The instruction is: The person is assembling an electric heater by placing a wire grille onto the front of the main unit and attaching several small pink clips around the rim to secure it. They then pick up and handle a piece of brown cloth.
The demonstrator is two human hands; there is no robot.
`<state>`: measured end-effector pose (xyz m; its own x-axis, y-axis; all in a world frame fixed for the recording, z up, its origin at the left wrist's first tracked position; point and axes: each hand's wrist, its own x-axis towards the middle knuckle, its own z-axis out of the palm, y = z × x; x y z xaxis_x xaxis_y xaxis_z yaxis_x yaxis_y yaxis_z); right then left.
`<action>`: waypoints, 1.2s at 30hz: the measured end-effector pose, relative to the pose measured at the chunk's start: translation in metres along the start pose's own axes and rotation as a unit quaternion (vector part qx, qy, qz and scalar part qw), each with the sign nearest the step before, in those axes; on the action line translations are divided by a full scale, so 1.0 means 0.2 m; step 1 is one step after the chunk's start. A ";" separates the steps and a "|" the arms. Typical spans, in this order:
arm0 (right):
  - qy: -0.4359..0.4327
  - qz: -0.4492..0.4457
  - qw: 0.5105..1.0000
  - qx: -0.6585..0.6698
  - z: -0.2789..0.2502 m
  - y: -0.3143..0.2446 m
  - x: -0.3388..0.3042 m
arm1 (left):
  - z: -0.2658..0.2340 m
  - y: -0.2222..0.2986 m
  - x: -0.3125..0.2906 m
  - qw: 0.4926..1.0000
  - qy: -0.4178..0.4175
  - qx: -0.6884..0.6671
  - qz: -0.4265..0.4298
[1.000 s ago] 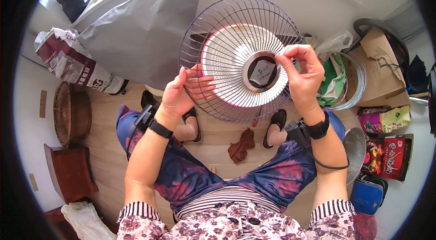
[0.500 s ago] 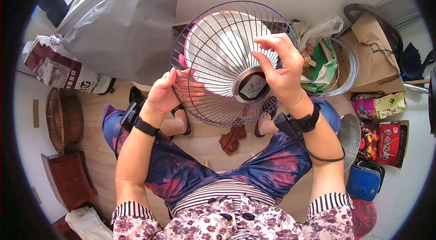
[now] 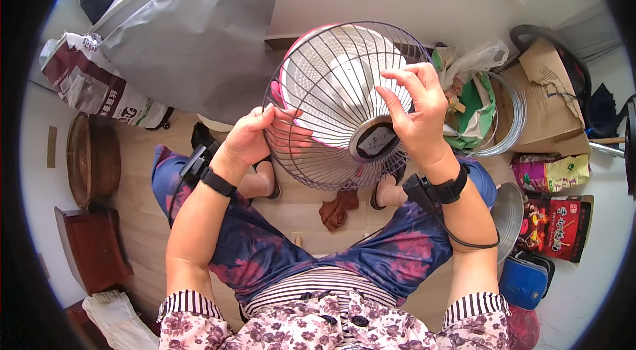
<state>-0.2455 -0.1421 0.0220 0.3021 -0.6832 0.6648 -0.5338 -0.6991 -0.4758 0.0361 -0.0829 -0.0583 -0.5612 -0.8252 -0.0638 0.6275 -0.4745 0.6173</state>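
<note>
A dark wire fan guard [image 3: 316,163] with a round black-and-silver centre badge [image 3: 373,141] is tilted up over my knees. At its left side my left hand [image 3: 255,135] holds it, thumb outside and fingers behind the wires. My right hand [image 3: 424,108] is on the right part of the guard, above the badge, with fingers curled at the wires. Thumb and forefinger there are bent toward each other with a small gap. Behind the wires shows a white perforated basket [image 3: 301,72] with a pink rim.
A brown cloth [image 3: 339,209] lies on the floor between my feet. To the right are a coil of wire [image 3: 520,111], a cardboard box [image 3: 550,95], a red package [image 3: 556,227] and a blue case [image 3: 527,280]. Grey sheeting [image 3: 199,39], a printed sack [image 3: 99,88] and a wicker basket [image 3: 93,161] stand left.
The fan guard and both hands appear slightly lower and further right. The guard has turned a little, and my right hand has shifted slightly along it. The whole view has also shifted.
</note>
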 end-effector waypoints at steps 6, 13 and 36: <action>-0.007 0.017 1.000 -0.002 0.02 -0.01 -0.02 | -0.01 -0.01 0.00 1.000 0.009 0.014 -0.003; -0.017 0.063 0.995 0.071 0.01 -0.01 -0.01 | 0.02 0.00 0.00 1.000 -0.005 0.006 0.006; -0.062 -0.069 0.993 -0.075 0.09 -0.06 0.11 | 0.10 0.00 0.02 0.993 -0.014 0.078 -0.087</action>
<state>-0.2187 -0.1523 0.0322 0.4706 -0.6095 0.6379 -0.5891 -0.7553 -0.2871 0.0231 -0.0797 -0.0438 -0.6701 -0.7250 -0.1591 0.4294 -0.5534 0.7137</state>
